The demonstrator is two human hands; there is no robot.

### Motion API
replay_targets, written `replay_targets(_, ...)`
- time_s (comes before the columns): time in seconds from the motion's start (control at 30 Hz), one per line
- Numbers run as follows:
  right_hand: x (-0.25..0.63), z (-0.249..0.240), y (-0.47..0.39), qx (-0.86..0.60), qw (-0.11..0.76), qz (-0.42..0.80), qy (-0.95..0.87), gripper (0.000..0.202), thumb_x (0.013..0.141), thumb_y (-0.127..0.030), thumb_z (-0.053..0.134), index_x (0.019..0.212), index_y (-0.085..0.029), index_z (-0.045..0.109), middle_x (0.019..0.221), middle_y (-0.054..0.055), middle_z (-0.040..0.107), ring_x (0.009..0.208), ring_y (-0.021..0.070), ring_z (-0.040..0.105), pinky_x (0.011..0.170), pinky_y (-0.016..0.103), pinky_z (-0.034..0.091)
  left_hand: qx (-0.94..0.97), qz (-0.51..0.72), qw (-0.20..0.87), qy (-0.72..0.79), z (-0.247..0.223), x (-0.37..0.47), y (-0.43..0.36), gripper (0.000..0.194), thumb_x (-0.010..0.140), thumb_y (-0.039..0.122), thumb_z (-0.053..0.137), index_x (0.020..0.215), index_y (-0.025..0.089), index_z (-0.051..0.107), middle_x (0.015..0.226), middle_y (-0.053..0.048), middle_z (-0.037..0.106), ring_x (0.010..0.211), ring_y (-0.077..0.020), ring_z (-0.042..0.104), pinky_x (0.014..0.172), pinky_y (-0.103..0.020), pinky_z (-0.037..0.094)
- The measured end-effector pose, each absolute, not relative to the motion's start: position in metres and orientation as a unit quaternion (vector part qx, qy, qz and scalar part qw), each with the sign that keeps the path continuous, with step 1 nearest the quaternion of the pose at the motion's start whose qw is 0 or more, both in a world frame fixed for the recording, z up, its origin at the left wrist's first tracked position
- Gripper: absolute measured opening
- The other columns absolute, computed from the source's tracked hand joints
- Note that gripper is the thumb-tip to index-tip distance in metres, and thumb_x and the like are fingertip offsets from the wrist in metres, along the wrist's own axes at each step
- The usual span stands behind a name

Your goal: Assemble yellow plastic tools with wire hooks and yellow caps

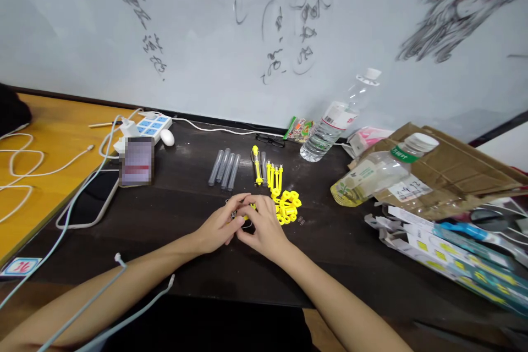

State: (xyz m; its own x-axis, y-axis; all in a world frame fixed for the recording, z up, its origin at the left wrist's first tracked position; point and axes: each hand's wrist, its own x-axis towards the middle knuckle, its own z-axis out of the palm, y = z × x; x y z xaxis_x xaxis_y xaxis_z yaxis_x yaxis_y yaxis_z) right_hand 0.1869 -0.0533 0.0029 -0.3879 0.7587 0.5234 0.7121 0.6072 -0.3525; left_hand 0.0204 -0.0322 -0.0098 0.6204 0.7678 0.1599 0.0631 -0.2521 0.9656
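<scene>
My left hand point(220, 226) and my right hand point(264, 226) meet over the dark table, fingertips curled together around a small yellow piece point(250, 207), mostly hidden by the fingers. Just right of my right hand lies a pile of yellow plastic parts point(289, 206). Several yellow rods point(275, 175) stand in a row above the pile. Beyond my hands lies a yellow pen-like assembly point(257, 165), with a clear tube point(264, 166) beside it. Several more clear tubes point(224, 169) lie side by side to its left. Tiny springs point(301, 220) rest right of the pile.
A water bottle point(330, 131), a green-labelled bottle point(381, 170), cardboard point(457, 168) and boxes point(457, 253) crowd the right. At left are a phone point(91, 198), a power strip point(153, 125) and white cables point(74, 206) crossing over my left forearm. A whiteboard point(206, 55) stands behind.
</scene>
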Motion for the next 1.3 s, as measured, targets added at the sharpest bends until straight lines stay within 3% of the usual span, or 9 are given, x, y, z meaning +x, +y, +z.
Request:
replay_targets(0.1,0.193,0.006,-0.047,-0.447,0.352,0.068,-0.819,0.007,0.078,-0.023,0.061,0.085,-0.021,0.060,0.092,0.006,0.060,0.091,0.0226,0.051,0.083,0.038,0.041,0.714,0.334,0.528,0.316,-0.007,0.020,-0.032,0.050,0.094,0.044,0.040,0.138,0.024,0.029,0.115,-0.010,0.058,0.039,-0.0009,0.046,0.035,-0.015,0.037)
replay_targets(0.2,0.202,0.007,-0.038,-0.442,0.390,0.139,-0.796,0.006,0.078,-0.022,0.060,0.083,-0.021,0.058,0.083,0.003,0.061,0.083,0.0202,0.054,0.077,0.034,0.043,0.713,0.336,0.512,0.342,-0.004,0.020,-0.030,0.044,0.094,0.042,0.040,0.134,0.023,0.038,0.103,-0.006,0.064,0.036,-0.0015,0.043,0.034,-0.015,0.034)
replay_targets(0.33,0.215,0.005,-0.025,-0.467,0.454,0.236,-0.721,0.008,0.078,-0.021,0.059,0.085,-0.020,0.058,0.078,0.001,0.060,0.071,0.0163,0.055,0.068,0.029,0.044,0.733,0.351,0.460,0.357,-0.002,0.020,-0.025,0.035,0.094,0.035,0.043,0.124,0.020,0.050,0.087,-0.003,0.069,0.055,-0.0087,0.054,0.051,-0.019,0.041)
replay_targets(0.5,0.237,0.005,-0.010,-0.521,0.509,0.213,-0.651,0.013,0.086,-0.030,0.052,0.087,-0.020,0.060,0.077,0.001,0.060,0.070,0.0162,0.053,0.067,0.029,0.041,0.725,0.386,0.432,0.371,-0.002,0.018,-0.020,0.022,0.094,0.029,0.041,0.105,0.016,0.055,0.074,-0.001,0.065,0.068,-0.0125,0.057,0.063,-0.023,0.042)
replay_targets(0.6,0.247,0.005,-0.006,-0.545,0.444,0.112,-0.702,0.017,0.090,-0.030,0.048,0.088,-0.020,0.061,0.081,0.004,0.060,0.075,0.0193,0.052,0.071,0.032,0.040,0.720,0.393,0.425,0.383,-0.002,0.017,-0.019,0.018,0.093,0.028,0.042,0.090,0.016,0.055,0.071,0.000,0.060,0.065,-0.0116,0.054,0.061,-0.022,0.041)
replay_targets(0.8,0.238,0.000,-0.010,-0.546,0.283,-0.001,-0.788,0.016,0.092,-0.026,0.046,0.091,-0.022,0.061,0.088,0.006,0.063,0.083,0.0229,0.050,0.072,0.034,0.036,0.698,0.422,0.426,0.392,-0.001,0.017,-0.019,0.021,0.090,0.035,0.049,0.089,0.016,0.058,0.083,-0.001,0.049,0.064,-0.0100,0.049,0.050,-0.019,0.043)
replay_targets(0.97,0.222,-0.007,-0.016,-0.492,0.207,-0.045,-0.844,0.014,0.093,-0.022,0.046,0.094,-0.022,0.060,0.094,0.006,0.061,0.089,0.0237,0.049,0.078,0.035,0.035,0.659,0.452,0.462,0.385,-0.006,0.018,-0.013,0.024,0.090,0.037,0.049,0.096,0.016,0.058,0.070,0.002,0.048,0.062,-0.0104,0.048,0.056,-0.021,0.042)
replay_targets(1.17,0.219,-0.011,-0.015,-0.502,0.177,-0.093,-0.842,0.013,0.092,-0.018,0.046,0.096,-0.020,0.058,0.091,0.007,0.060,0.088,0.0246,0.047,0.082,0.037,0.035,0.629,0.475,0.481,0.384,-0.010,0.015,-0.006,0.039,0.089,0.033,0.052,0.125,0.020,0.045,0.061,0.008,0.040,0.052,-0.0082,0.039,0.053,-0.019,0.034)
replay_targets(1.3,0.218,-0.013,-0.015,-0.508,0.149,-0.126,-0.839,0.012,0.091,-0.017,0.046,0.094,-0.020,0.057,0.088,0.007,0.059,0.088,0.0242,0.046,0.087,0.038,0.034,0.673,0.439,0.444,0.397,-0.012,0.013,-0.003,0.026,0.090,0.037,0.049,0.094,0.015,0.062,0.071,0.002,0.052,0.062,-0.0107,0.047,0.060,-0.021,0.038)
